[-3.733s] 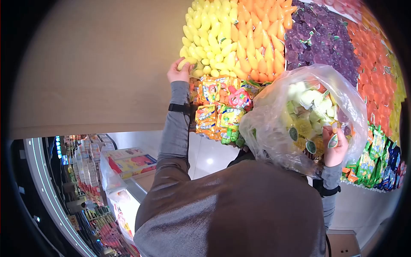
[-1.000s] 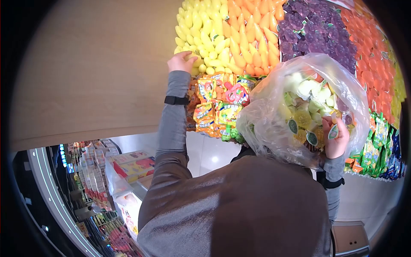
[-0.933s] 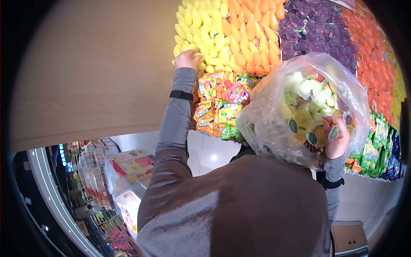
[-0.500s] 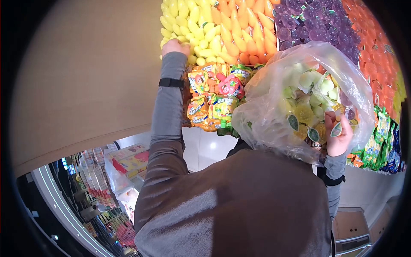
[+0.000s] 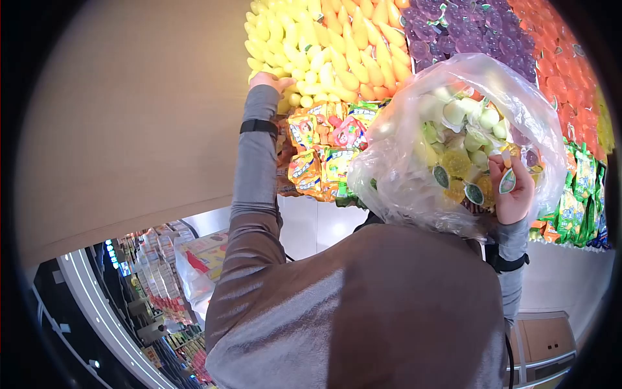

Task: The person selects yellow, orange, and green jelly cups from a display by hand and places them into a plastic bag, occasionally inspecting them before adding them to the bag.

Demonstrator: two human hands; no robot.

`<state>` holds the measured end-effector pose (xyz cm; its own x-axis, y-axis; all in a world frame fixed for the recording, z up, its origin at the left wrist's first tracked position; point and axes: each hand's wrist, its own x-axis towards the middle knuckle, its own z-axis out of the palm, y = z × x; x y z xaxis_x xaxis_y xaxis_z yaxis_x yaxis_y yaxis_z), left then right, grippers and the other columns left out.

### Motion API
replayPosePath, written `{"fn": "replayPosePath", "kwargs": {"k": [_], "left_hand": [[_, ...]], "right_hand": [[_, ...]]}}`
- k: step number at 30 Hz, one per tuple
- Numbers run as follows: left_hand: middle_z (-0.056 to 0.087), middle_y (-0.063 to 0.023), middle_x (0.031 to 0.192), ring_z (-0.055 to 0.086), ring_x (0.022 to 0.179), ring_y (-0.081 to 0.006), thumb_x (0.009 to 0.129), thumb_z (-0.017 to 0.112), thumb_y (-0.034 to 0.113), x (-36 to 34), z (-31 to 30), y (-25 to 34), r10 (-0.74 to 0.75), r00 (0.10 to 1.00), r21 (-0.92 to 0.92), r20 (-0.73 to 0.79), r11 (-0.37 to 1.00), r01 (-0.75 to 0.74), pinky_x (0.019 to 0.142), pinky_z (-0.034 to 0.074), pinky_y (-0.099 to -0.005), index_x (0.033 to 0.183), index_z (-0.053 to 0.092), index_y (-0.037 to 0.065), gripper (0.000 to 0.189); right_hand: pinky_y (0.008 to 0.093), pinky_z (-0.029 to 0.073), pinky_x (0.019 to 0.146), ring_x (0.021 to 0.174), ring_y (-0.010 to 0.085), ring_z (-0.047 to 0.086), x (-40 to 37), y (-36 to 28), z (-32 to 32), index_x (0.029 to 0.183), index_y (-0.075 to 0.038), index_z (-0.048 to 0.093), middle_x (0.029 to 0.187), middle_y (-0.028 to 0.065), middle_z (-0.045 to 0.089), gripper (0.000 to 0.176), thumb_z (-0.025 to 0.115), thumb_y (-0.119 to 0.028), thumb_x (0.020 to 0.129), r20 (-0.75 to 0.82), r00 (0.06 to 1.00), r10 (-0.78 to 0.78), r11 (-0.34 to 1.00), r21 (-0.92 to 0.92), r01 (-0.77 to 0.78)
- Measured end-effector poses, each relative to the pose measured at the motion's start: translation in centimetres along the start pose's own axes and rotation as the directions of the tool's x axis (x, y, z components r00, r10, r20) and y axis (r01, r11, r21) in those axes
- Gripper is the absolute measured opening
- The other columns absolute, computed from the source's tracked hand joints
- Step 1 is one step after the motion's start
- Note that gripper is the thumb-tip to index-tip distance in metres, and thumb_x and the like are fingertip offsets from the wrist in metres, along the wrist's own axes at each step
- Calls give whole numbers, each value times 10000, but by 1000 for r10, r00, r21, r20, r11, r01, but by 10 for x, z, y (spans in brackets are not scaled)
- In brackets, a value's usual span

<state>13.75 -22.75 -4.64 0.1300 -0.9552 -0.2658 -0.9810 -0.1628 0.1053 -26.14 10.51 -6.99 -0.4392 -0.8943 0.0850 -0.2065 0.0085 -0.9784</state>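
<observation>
My left hand [image 5: 271, 82] reaches to the front left corner of the yellow fruit-shaped pieces [image 5: 285, 42] and touches them; its fingertips are hidden. At the right, my right hand [image 5: 515, 198] is closed in a pinch on a small leaf-tagged piece [image 5: 507, 181], at the mouth of a clear plastic bag [image 5: 395, 162]. Inside the bag lie several pale green pieces [image 5: 478, 139] and yellow round pieces [image 5: 456, 163], some with green leaf tags.
Orange pieces [image 5: 353, 39], purple pieces [image 5: 466, 29] and red pieces [image 5: 557, 71] fill the display behind. Colourful snack packets [image 5: 321, 152] lie left of the bag, green packets [image 5: 571, 207] to its right. A plain brown surface [image 5: 142, 117] spans the left side.
The view has shifted slightly. My left hand stays at the yellow pieces, its thumb side now showing a little more. My right hand still pinches the leaf-tagged piece at the bag.
</observation>
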Motion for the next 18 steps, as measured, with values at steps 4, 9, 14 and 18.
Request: {"fn": "replayPosePath", "kwargs": {"k": [4,9,14,18], "left_hand": [[674,-99,738,650,586,-143,733,726,356,-5,-24,-29,46,980,-285,-194,953,-101,566,525,-269,962,675,14,415],[678,-162,937,663,831,-300,705,729,337,-8,0,-46,112,938,96,-328,992,-85,775,518,-381,1012,677,86,400],[668,-185,952,644,903,-311,695,750,317,-1,12,-46,100,918,165,-384,986,-39,818,503,-401,1032,663,92,414],[682,-142,811,668,772,-268,715,747,316,7,1,-48,41,938,-106,-343,991,-83,734,522,-361,981,668,66,374]], "right_hand": [[241,457,687,732,97,580,0,-3,-5,891,33,615,782,62,641,87,626,-13,819,29,999,-34,999,-10,34],[246,464,678,737,103,604,1,-3,-5,876,39,601,798,82,664,92,635,-19,812,52,996,-68,996,-49,71],[245,466,675,731,101,600,0,-4,-5,865,49,586,785,89,659,92,634,7,800,57,996,-69,997,-32,70],[242,468,686,740,103,602,2,-1,-7,887,55,575,795,100,662,110,628,29,795,72,994,-81,995,-44,84]]}}
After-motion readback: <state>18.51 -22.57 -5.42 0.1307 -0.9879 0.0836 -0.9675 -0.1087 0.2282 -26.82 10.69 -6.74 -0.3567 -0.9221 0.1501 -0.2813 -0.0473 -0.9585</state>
